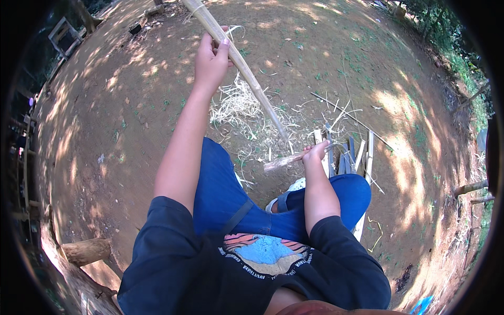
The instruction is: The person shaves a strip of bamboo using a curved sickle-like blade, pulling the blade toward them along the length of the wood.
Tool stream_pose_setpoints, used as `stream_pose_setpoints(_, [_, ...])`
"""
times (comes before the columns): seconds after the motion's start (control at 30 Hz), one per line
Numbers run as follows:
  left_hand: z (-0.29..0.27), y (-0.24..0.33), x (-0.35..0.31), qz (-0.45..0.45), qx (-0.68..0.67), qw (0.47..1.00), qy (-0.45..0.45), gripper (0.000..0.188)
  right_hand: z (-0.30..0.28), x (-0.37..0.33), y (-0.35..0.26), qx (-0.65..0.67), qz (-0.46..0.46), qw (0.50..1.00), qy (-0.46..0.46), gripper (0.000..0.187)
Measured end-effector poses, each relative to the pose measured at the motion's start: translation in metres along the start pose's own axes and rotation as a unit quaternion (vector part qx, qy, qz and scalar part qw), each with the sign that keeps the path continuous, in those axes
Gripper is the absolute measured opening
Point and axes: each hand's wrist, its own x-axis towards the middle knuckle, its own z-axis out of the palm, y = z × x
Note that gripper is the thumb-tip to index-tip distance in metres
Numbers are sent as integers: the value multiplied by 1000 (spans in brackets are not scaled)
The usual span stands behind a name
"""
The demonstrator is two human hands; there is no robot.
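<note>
Out front, left hand (212,59) pinches pale pole (247,71), probably light, stiff, best held mid-length; right hand (315,150) clasps wooden stick (283,162).

The top of my view cuts off the upper end of my bamboo strip (244,70), while my right knee (350,195) hides parts of the slats (369,154).

Sun-dappled brown earth (131,152) stretches between leafy green bushes (440,35), upper right, and a thick, round wooden log (86,252), lower left.
</note>
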Motion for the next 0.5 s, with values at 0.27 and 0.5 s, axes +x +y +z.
stream_pose_setpoints(0.27, [14,1,-28,-1,93,971,-219,36,45,-115,-58,-46,-130,915,-380,58])
stream_pose_setpoints(0.5, [47,14,-41,112,97,954,-260,40,64,-219,-61,-132,-240,791,-546,45])
